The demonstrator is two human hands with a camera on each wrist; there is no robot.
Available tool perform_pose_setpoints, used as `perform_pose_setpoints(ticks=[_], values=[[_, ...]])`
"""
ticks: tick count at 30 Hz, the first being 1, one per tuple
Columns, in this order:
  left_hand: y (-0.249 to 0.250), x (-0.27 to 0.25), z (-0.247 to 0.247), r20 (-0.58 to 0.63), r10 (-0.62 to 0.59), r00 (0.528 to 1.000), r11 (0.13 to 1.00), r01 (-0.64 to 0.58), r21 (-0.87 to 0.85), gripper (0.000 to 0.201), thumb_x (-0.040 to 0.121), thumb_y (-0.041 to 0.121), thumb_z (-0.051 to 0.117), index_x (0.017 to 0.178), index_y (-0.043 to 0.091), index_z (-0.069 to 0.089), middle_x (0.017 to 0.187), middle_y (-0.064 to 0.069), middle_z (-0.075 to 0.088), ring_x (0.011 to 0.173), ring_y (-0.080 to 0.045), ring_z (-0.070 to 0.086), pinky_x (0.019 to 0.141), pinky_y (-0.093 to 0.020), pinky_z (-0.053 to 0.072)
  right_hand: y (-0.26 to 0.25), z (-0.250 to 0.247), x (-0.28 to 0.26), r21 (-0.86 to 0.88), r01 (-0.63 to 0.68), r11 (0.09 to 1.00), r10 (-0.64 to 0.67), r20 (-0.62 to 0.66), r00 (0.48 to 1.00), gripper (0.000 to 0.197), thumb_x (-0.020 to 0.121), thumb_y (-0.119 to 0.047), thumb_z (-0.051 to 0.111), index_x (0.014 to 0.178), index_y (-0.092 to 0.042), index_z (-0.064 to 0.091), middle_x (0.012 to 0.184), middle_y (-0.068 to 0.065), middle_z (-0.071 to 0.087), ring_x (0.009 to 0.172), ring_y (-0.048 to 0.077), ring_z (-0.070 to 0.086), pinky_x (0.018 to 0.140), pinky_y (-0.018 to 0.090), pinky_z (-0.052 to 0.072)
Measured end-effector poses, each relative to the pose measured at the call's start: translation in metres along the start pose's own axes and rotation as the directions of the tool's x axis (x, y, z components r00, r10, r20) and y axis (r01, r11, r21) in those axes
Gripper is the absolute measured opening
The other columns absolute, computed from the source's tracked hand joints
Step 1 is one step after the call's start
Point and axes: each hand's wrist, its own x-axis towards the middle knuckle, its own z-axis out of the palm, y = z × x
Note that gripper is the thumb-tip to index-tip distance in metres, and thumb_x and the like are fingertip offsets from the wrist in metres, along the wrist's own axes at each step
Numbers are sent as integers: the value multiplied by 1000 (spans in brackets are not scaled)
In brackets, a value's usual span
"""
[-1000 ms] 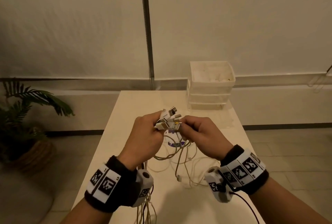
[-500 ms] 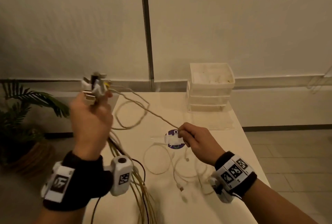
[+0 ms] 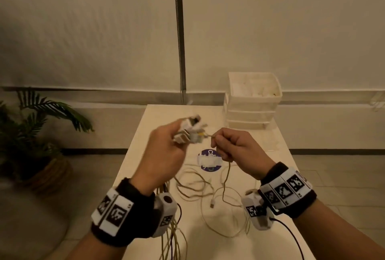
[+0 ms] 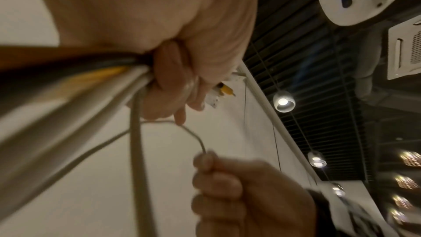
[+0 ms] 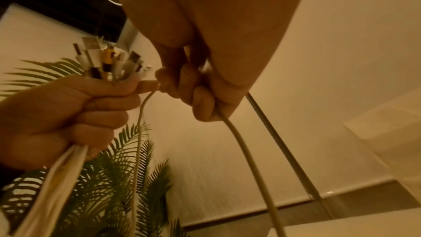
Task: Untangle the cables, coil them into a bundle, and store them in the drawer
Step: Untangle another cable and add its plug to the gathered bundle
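My left hand (image 3: 166,147) grips a bunch of cable ends, and their white and yellow plugs (image 3: 190,131) stick up out of the fist above the table (image 3: 158,126). The plugs (image 5: 109,59) show clearly in the right wrist view, with the cables (image 4: 68,100) trailing down past the left wrist. My right hand (image 3: 233,147) pinches one thin beige cable (image 3: 226,178) just right of the plugs. That cable hangs down to loose loops (image 3: 208,195) lying on the table. The white drawer unit (image 3: 253,103) stands at the table's far right.
A round purple sticker (image 3: 209,160) with white tape lies on the table under the hands. A potted palm (image 3: 31,134) stands on the floor left of the table. The table's left edge runs close to my left wrist.
My left hand swung up and to the left with the plugs, then came back to the middle beside the right hand. The right hand kept its hold on the beige cable.
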Motion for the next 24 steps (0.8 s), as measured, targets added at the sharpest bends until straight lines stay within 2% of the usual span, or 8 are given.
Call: perform_pose_setpoints(ticks=[3,6,10,14,16,18,21,24], values=[[-1,-2,16,57,-5,998,999,2,40,21,89,-3,59,82,15,67,71,8,67,66,-10,56,56,-20,39,-15,4,-1,16,20,1000,-20,26,999,29,101,-8,41,77,-10,56,57,8,41,51,14,31,49,21,28],[1,-2,16,14,17,1000,996,-18,86,27,84,-10,54,71,14,59,63,5,61,63,-16,51,52,-24,36,-21,2,-5,10,8,1000,-9,54,998,28,101,-9,40,79,-3,56,58,6,43,51,10,34,49,18,31],[1,8,-7,-169,-43,985,998,50,34,37,91,-5,55,72,26,65,59,20,54,54,3,52,51,-14,35,-12,-4,-11,-7,-56,998,57,90,994,30,101,-15,42,80,-8,61,58,4,46,51,12,34,49,20,29],[-20,23,-63,-450,-208,869,973,135,-187,20,89,32,62,69,31,65,61,10,51,59,-14,47,61,-40,38,20,-24,-26,45,-208,977,208,-13,978,30,101,-13,43,78,-4,60,56,6,39,50,13,29,51,25,24],[-22,21,-82,-472,-253,844,964,179,-196,18,85,47,61,75,34,68,67,5,53,69,-28,48,66,-51,42,31,-31,-36,112,-263,958,269,-42,962,29,101,-12,42,79,-2,59,55,5,38,49,15,27,51,27,23],[-21,15,-83,-442,-260,858,964,207,-166,14,90,42,61,80,34,67,75,2,57,75,-35,52,74,-57,48,34,-30,-40,179,-273,945,287,-59,956,28,100,-12,42,80,0,57,54,4,38,48,16,26,50,28,24],[-18,9,-67,-381,-278,882,960,237,-152,14,93,39,60,82,32,63,71,3,56,69,-24,51,65,-45,44,30,-24,-38,295,-230,927,261,-72,963,26,97,-15,44,79,-1,57,54,6,35,46,14,25,49,28,25],[-15,3,-46,-287,-222,932,973,193,-125,14,94,23,63,80,26,65,56,16,56,53,-4,47,51,-33,39,19,-16,-36,375,-197,906,226,-34,973,25,91,-22,49,79,-1,57,53,7,34,45,14,25,48,27,25]])
